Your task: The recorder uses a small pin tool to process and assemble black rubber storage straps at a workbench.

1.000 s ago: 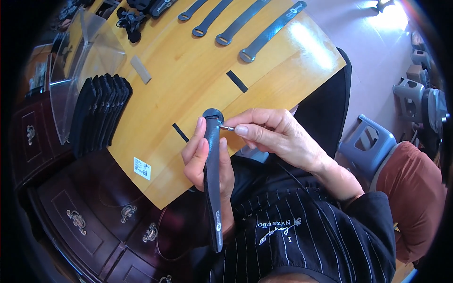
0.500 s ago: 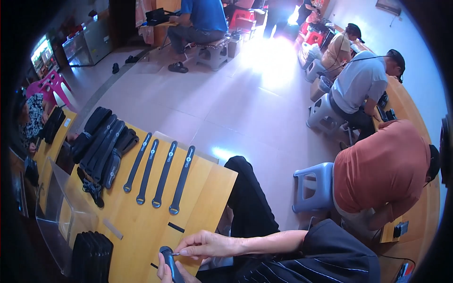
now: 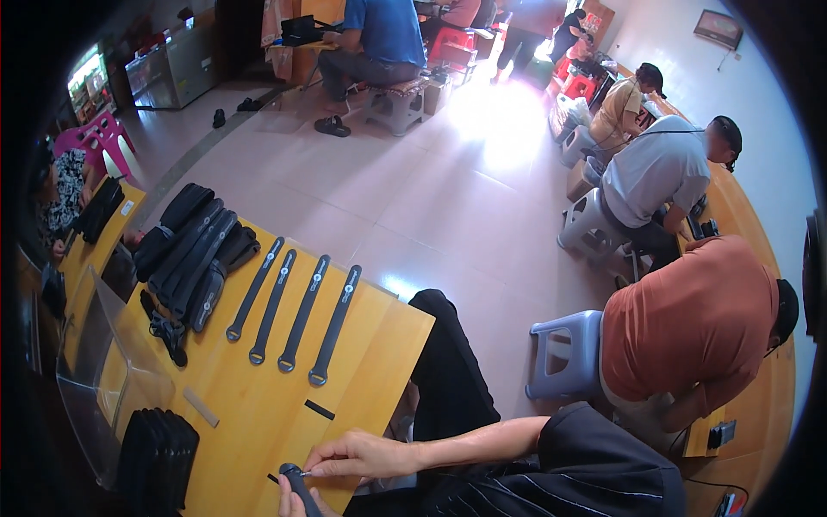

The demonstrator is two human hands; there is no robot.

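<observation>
At the lower edge, above the front of the yellow table, my left hand is wrapped round a black strap with a rounded end. From the right comes my right hand, thumb and fingertips pinched against that rounded end. A small shiny bit shows at those fingertips, too tiny to name. Beyond my hands a short black strip lies flat on the wood. Farther off, several dark straps with ring-shaped ends, such as this one, are laid side by side.
A pile of black straps covers the table's far left. A clear plastic guard and a stack of black pieces stand at the left. Co-workers sit along a curved bench at right, one beside a blue-grey stool.
The view has tilted a little, so the room sits lower in the picture. My hands appear slightly lower and farther left, still together at the strap's rounded end.
</observation>
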